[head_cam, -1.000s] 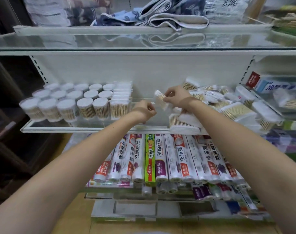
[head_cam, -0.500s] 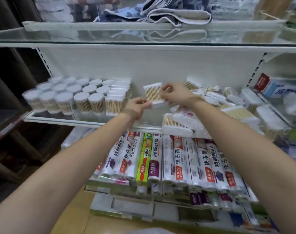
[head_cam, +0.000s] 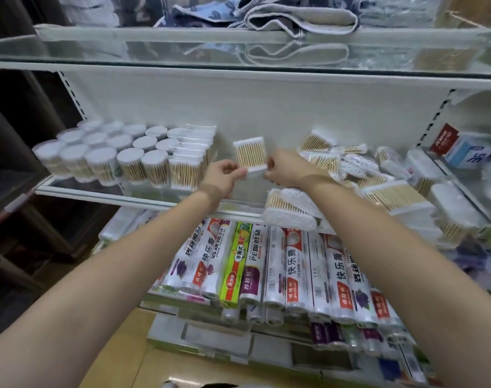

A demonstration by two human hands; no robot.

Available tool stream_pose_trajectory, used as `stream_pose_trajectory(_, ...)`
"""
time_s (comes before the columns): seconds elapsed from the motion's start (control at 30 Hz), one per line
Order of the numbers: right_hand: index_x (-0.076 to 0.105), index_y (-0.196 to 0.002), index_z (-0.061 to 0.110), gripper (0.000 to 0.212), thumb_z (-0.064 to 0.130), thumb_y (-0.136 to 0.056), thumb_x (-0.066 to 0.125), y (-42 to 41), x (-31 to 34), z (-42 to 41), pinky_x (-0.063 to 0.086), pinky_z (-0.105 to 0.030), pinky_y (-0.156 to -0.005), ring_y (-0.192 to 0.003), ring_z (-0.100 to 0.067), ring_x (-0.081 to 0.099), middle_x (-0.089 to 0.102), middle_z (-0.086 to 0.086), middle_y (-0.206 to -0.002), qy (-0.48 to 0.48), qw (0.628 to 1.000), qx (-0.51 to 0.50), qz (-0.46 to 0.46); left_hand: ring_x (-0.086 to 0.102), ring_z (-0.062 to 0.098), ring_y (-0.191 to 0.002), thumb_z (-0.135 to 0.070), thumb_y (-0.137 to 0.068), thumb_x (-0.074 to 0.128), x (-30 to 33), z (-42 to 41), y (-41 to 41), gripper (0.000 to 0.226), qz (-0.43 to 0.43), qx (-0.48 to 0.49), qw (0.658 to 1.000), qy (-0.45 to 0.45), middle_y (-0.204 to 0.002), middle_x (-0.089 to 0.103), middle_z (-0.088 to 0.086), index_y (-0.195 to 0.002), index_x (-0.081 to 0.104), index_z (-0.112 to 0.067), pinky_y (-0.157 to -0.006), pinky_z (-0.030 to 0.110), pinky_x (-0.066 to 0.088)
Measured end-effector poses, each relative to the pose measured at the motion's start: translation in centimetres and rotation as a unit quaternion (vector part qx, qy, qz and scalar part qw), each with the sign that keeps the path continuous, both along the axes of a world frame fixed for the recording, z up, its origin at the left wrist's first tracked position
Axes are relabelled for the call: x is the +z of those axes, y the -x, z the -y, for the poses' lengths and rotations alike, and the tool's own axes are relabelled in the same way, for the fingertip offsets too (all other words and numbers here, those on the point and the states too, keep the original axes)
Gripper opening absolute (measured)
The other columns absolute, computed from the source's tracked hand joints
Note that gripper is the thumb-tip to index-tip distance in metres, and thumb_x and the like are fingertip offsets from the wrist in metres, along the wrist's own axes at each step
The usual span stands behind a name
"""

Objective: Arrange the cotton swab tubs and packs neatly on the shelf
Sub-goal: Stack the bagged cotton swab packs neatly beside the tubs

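A flat pack of cotton swabs [head_cam: 251,155] stands upright above the middle of the glass shelf [head_cam: 143,201]. My left hand [head_cam: 223,177] pinches its lower left corner and my right hand [head_cam: 283,169] pinches its lower right edge. To the left, several round swab tubs [head_cam: 129,161] stand in rows, with a stack of upright packs [head_cam: 192,163] beside them. A loose heap of swab packs [head_cam: 348,166] lies to the right, and one large pack [head_cam: 289,211] sits at the shelf's front edge under my right wrist.
Boxes of swabs [head_cam: 398,200] and a blue and white carton [head_cam: 474,152] fill the right end. Rolls of cling film [head_cam: 266,264] lie on the shelf below. Folded cloths [head_cam: 294,15] sit on the glass shelf above. Dark furniture stands at the left.
The pack has turned from tilted in my right hand to upright and facing me, now held by both hands. It has shifted slightly left, towards the stacked packs.
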State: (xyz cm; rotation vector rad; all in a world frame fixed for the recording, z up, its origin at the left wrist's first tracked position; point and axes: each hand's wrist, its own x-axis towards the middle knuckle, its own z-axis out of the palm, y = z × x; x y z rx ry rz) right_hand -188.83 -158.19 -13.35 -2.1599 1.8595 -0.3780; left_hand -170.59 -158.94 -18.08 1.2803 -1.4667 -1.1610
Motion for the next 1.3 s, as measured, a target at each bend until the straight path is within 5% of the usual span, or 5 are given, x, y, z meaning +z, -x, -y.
stream_pose_trajectory(0.07, 0.065, -0.086, 0.011, 0.01, 0.02, -0.09, 0.063, 0.0, -0.1, 0.1, 0.058, -0.04, -0.074, -0.075, -0.023, 0.066, 0.069, -0.007, -0.081, 0.004, 1.0, -0.004, -0.008, 0.067, 0.013, -0.072, -0.026, -0.095, 0.065, 0.0, 0.2, 0.2, 0.018, 0.076, -0.002, 0.995, 0.058, -0.101, 0.073, 0.004, -0.104, 0.067, -0.011, -0.067, 0.027, 0.057)
stream_pose_trajectory(0.17, 0.062, -0.083, 0.011, 0.013, 0.021, -0.091, 0.062, 0.0, -0.3, 0.2, 0.055, -0.04, -0.074, -0.076, -0.025, 0.065, 0.066, -0.008, -0.079, 0.012, 1.0, -0.007, -0.022, 0.065, 0.013, -0.099, -0.034, -0.096, 0.062, -0.1, 0.3, 0.3, 0.026, 0.178, 0.0, 0.977, 0.114, -0.108, 0.07, -0.004, -0.115, 0.066, -0.018, -0.093, 0.036, 0.055)
stream_pose_trajectory(0.4, 0.066, -0.087, 0.009, 0.009, 0.016, -0.09, 0.061, 0.1, -0.7, 0.1, 0.056, -0.04, -0.076, -0.078, -0.026, 0.064, 0.066, -0.01, -0.084, 0.033, 0.999, -0.015, -0.021, 0.051, -0.003, -0.082, -0.017, -0.096, 0.063, -0.5, -0.3, 0.5, 0.033, 0.277, -0.015, 0.941, 0.191, -0.111, 0.065, -0.005, -0.127, 0.059, -0.011, -0.072, -0.001, 0.039)
stream_pose_trajectory(0.6, 0.058, -0.07, 0.015, 0.021, 0.015, -0.092, 0.061, -0.1, -0.5, -0.5, 0.052, -0.036, -0.067, -0.069, -0.021, 0.061, 0.065, -0.007, -0.075, 0.032, 0.999, -0.015, -0.02, 0.054, 0.007, -0.089, -0.021, -0.094, 0.066, -0.8, 0.0, 0.5, 0.031, 0.296, -0.007, 0.934, 0.201, -0.106, 0.064, -0.003, -0.122, 0.06, -0.009, -0.066, -0.002, 0.039)
stream_pose_trajectory(1.3, 0.066, -0.094, 0.007, 0.02, 0.026, -0.094, 0.063, -0.1, -0.2, -0.9, 0.055, -0.039, -0.073, -0.075, -0.022, 0.065, 0.068, -0.01, -0.087, 0.007, 1.0, -0.002, 0.0, 0.059, 0.011, -0.083, -0.023, -0.088, 0.073, -1.3, 0.5, -0.4, 0.024, 0.184, -0.018, 0.973, 0.14, -0.092, 0.064, -0.003, -0.106, 0.065, -0.01, -0.071, 0.016, 0.046)
